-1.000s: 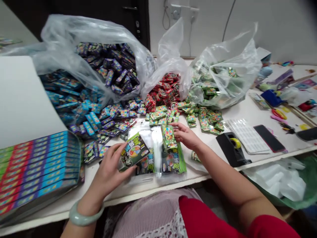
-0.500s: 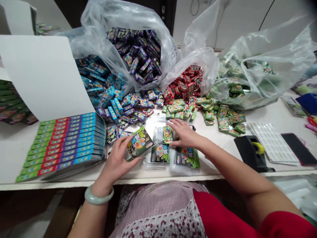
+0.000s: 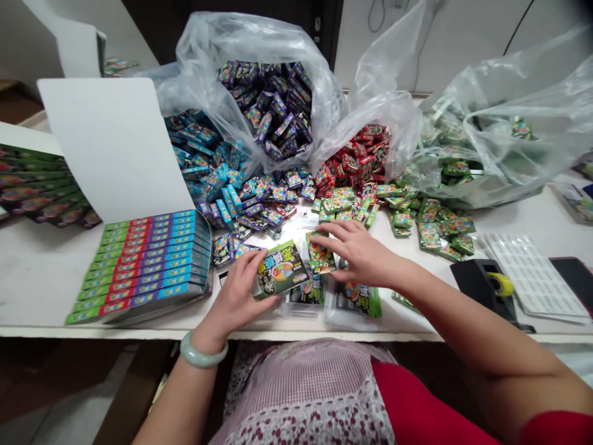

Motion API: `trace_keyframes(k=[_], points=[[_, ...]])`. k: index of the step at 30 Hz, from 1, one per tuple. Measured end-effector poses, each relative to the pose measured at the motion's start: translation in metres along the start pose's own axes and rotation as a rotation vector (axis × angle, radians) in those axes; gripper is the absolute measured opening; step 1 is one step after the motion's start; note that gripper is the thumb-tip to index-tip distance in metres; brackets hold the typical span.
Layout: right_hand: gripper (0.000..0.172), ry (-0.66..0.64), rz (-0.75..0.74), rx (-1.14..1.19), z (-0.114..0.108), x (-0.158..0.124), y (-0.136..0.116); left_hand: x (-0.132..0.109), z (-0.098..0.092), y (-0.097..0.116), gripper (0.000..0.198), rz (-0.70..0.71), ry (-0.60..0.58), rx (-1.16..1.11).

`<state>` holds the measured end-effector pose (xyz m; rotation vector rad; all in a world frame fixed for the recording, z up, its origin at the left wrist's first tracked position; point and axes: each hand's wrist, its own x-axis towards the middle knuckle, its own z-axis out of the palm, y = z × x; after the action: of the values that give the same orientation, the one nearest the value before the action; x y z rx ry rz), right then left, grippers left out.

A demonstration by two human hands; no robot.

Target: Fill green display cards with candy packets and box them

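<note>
My left hand (image 3: 241, 284) grips a black and green printed packet (image 3: 281, 269) by its left side, thumb below and fingers above. My right hand (image 3: 359, 252) is closed on a small green box (image 3: 321, 254), its fingers along the right and top of it. The box is tilted and close to the packet's right edge. Under and beside the hands lie two more black and green packets, a left one (image 3: 314, 293) partly covered and a right one (image 3: 359, 299) below my right palm.
A display carton (image 3: 148, 266) with rows of green, red, purple and blue boxes stands left, its white lid (image 3: 115, 148) raised. Plastic bags (image 3: 259, 37) behind spill purple, blue, red and green boxes. A black tape dispenser (image 3: 482, 287) and label sheets (image 3: 532, 278) lie right.
The small green box has turned from straight to tilted under my right fingers. The packet in my left hand has come nearer to it. The view has shifted a little left.
</note>
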<state>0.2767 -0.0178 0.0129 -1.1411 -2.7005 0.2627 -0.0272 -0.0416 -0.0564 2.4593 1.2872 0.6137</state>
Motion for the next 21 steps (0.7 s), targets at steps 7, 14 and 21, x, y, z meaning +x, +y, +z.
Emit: trace_keyframes(k=[7,14,21], points=[[0.069,-0.16,-0.168,0.04,-0.001,0.008,0.007,0.005,0.006,0.006,0.087,0.105,-0.047,0.004],[0.073,-0.187,-0.149,0.102,0.01,0.012,0.013,0.005,0.01,0.003,0.087,0.08,-0.075,-0.061],[0.081,-0.141,-0.076,0.286,0.017,0.015,0.014,0.013,0.011,0.006,0.086,0.025,-0.055,-0.102]])
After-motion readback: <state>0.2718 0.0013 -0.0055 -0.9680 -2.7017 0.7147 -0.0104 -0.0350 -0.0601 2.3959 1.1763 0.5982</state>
